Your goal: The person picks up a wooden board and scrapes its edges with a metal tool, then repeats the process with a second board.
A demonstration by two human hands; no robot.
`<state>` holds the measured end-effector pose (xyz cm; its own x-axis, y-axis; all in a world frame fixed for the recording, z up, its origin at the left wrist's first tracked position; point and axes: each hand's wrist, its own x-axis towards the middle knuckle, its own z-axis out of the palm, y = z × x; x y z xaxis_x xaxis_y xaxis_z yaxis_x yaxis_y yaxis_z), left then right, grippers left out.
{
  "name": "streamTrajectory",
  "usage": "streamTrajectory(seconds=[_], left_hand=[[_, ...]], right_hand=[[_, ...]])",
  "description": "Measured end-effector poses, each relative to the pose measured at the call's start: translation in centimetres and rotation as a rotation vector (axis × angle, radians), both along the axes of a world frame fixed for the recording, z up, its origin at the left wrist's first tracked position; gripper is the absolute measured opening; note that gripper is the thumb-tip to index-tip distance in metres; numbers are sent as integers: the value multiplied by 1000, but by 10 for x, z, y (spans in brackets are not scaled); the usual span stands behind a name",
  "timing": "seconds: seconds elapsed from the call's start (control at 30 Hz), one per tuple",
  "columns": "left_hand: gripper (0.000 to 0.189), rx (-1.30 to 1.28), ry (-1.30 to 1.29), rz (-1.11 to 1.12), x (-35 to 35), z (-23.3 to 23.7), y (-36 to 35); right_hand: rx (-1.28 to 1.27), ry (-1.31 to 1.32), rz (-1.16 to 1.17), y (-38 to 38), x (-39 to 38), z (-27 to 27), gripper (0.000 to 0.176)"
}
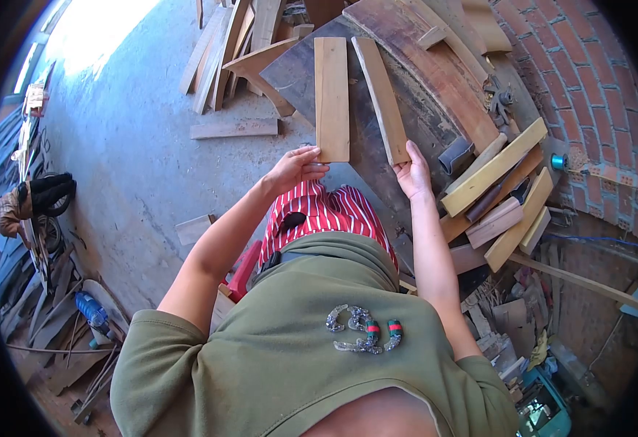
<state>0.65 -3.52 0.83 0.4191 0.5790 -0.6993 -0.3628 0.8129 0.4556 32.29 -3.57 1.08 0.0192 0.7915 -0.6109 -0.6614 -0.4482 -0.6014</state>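
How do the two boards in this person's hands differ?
The left board is wider than the right board. The left board points straight ahead; the right board slants, its far end leaning left. Both are flat wood on the dark panel, each gripped at its near end: left hand, right hand.
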Motion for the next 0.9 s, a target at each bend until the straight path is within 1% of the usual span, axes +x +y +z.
streamTrajectory(seconds=[0.13, 0.2, 0.33, 0.37, 0.47, 0.57, 0.7, 0.8, 0.87, 0.9], left_hand=[[28, 96, -29, -14, -8, 17, -2], [27, 133, -85, 53, -12, 29, -3], [27, 199, -116, 86, -22, 40, -1], [29, 191, -79, 93, -24, 43, -1], [31, 179, -119, 103, -28, 50, -1], [32, 188, -92, 132, -29, 60, -1], [31, 190, -133, 103, -35, 59, 1], [31, 180, -89, 107, -32, 64, -1], [30, 184, 2, 89, -30, 63, -1], [30, 188, -1, 85, -31, 56, 0]], right_hand=[[20, 6, 10, -1, -1, 3, 31], [26, -6, 11, -2, -2, 5, 33], [43, -24, 18, -2, -3, 3, 36], [44, -28, 19, -3, -3, 3, 37], [58, -25, 21, -3, -3, 3, 37], [80, -33, 35, -4, -2, 1, 37], [87, -50, 14, -5, -4, 3, 37], [94, -61, 4, -7, -7, 4, 37], [99, -79, 9, -7, -8, 4, 36], [103, -81, 5, -7, -9, 4, 36]])
